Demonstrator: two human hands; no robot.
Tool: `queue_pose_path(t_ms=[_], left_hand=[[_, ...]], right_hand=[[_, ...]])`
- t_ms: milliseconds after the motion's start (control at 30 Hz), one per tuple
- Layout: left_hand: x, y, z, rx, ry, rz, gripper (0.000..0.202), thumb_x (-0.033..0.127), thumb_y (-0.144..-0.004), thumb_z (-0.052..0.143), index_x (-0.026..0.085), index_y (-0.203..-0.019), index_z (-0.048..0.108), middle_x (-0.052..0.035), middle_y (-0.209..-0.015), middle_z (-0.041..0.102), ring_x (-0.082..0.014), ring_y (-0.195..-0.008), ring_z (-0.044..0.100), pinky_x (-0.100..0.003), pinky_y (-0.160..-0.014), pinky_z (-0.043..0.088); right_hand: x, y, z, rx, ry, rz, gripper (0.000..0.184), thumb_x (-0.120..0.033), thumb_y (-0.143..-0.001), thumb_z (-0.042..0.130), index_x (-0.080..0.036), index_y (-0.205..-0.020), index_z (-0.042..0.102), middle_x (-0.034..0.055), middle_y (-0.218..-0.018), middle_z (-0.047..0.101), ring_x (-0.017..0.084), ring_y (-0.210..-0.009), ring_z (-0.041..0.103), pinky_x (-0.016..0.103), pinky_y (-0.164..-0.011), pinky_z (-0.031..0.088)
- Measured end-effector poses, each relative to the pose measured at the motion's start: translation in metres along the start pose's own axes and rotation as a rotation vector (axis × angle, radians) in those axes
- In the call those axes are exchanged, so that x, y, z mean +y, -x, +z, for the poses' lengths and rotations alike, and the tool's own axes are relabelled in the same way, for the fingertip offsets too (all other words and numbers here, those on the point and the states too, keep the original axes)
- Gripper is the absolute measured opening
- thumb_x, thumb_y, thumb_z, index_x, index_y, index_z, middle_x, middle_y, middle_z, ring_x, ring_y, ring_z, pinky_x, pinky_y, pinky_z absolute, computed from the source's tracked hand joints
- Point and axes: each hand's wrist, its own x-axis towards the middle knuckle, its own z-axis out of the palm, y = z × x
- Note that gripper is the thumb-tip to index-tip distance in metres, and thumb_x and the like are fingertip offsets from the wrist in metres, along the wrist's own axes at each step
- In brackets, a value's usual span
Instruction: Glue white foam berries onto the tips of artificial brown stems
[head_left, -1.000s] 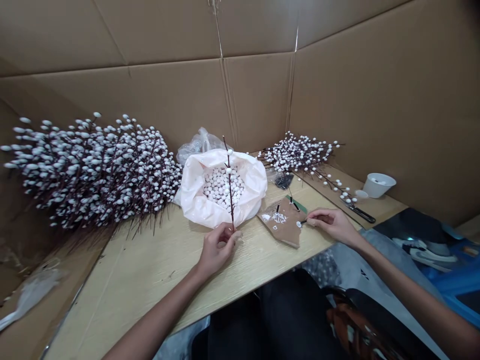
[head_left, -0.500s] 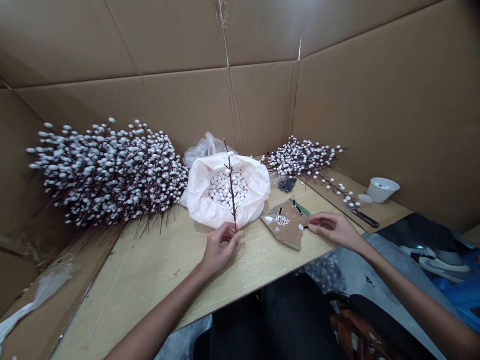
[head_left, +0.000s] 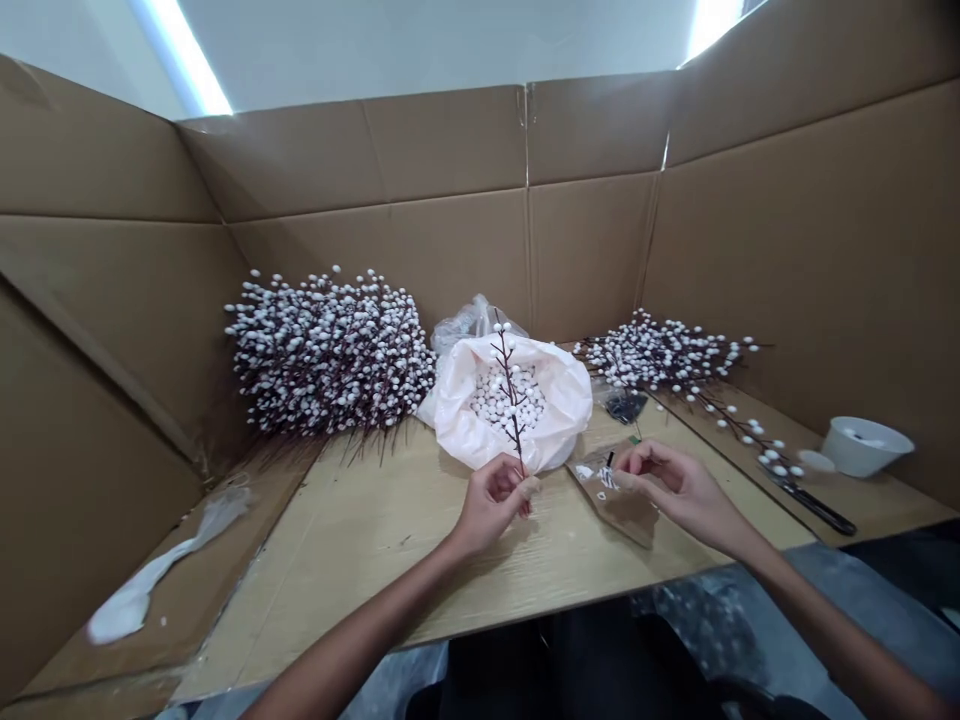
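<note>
My left hand [head_left: 491, 502] pinches the foot of a thin dark twig [head_left: 509, 392] that stands upright with a few white buds near its top. Behind the twig sits a pale plastic bag [head_left: 555, 400] full of white beads. My right hand [head_left: 679, 487] is closed in a pinch over a scrap of brown cardboard [head_left: 622, 505] smeared with white glue; it holds something small that I cannot make out.
A big heap of finished white-bud branches [head_left: 330, 350] lies at the back left, a smaller heap [head_left: 660, 358] at the back right. A white bowl [head_left: 866, 445] and a black-handled tool [head_left: 814, 508] lie far right. Cardboard walls [head_left: 450, 230] enclose the wooden table [head_left: 375, 540].
The view has tilted up and swung left. My right hand has lifted from the table edge toward the cardboard scrap. My left hand still holds the twig upright.
</note>
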Motion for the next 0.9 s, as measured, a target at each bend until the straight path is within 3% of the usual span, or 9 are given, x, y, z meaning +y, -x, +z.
queue_pose_path(t_ms=[67, 200, 300, 400, 633, 900], left_hand=[[0.004, -0.001, 0.001, 0.018, 0.023, 0.012, 0.038, 0.047, -0.068, 0.074, 0.016, -0.075, 0.052, 0.0048, -0.052, 0.054, -0.0093, -0.042, 0.054, -0.021, -0.044, 0.045], [0.010, -0.003, 0.002, 0.073, 0.011, 0.042, 0.039, 0.046, -0.066, 0.075, 0.017, -0.072, 0.051, 0.0051, -0.050, 0.053, -0.0092, -0.041, 0.054, -0.021, -0.044, 0.046], [0.013, -0.004, 0.004, 0.113, -0.009, 0.051, 0.039, 0.047, -0.065, 0.075, 0.018, -0.073, 0.051, 0.0059, -0.050, 0.052, -0.0090, -0.041, 0.053, -0.020, -0.043, 0.045], [0.016, -0.004, 0.005, 0.132, -0.052, 0.073, 0.036, 0.046, -0.068, 0.073, 0.019, -0.071, 0.050, 0.0061, -0.050, 0.051, -0.0089, -0.042, 0.052, -0.020, -0.043, 0.044], [0.026, -0.002, -0.002, 0.170, -0.165, 0.099, 0.031, 0.039, -0.068, 0.074, 0.018, -0.069, 0.052, 0.0051, -0.049, 0.053, -0.0097, -0.042, 0.053, -0.020, -0.043, 0.041], [0.028, -0.004, -0.001, 0.114, -0.010, 0.087, 0.034, 0.044, -0.068, 0.075, 0.017, -0.073, 0.053, 0.0044, -0.051, 0.056, -0.0102, -0.043, 0.056, -0.022, -0.046, 0.047]], right_hand=[[-0.012, -0.010, 0.018, -0.045, -0.057, -0.011, 0.027, -0.038, -0.078, 0.067, -0.020, -0.071, 0.048, 0.0039, -0.081, 0.061, 0.016, -0.078, 0.058, 0.027, -0.072, 0.047], [-0.031, -0.029, 0.053, -0.108, -0.061, -0.022, 0.024, -0.039, -0.076, 0.068, -0.018, -0.084, 0.058, 0.0043, -0.086, 0.062, 0.017, -0.081, 0.059, 0.028, -0.075, 0.048], [-0.036, -0.041, 0.076, -0.121, -0.057, -0.015, 0.025, -0.037, -0.077, 0.066, -0.017, -0.091, 0.063, 0.0065, -0.092, 0.066, 0.018, -0.084, 0.061, 0.030, -0.075, 0.049], [-0.035, -0.052, 0.091, -0.115, -0.090, -0.024, 0.024, -0.038, -0.076, 0.065, -0.016, -0.086, 0.067, 0.0073, -0.088, 0.068, 0.019, -0.080, 0.063, 0.030, -0.072, 0.050], [-0.036, -0.063, 0.105, 0.006, -0.186, 0.004, 0.027, -0.039, -0.067, 0.072, -0.015, -0.077, 0.069, 0.0092, -0.083, 0.071, 0.022, -0.078, 0.064, 0.032, -0.070, 0.050], [-0.037, -0.066, 0.099, -0.112, -0.502, 0.119, 0.033, -0.045, -0.064, 0.077, -0.019, -0.083, 0.073, 0.0061, -0.088, 0.072, 0.019, -0.083, 0.064, 0.028, -0.072, 0.051]])
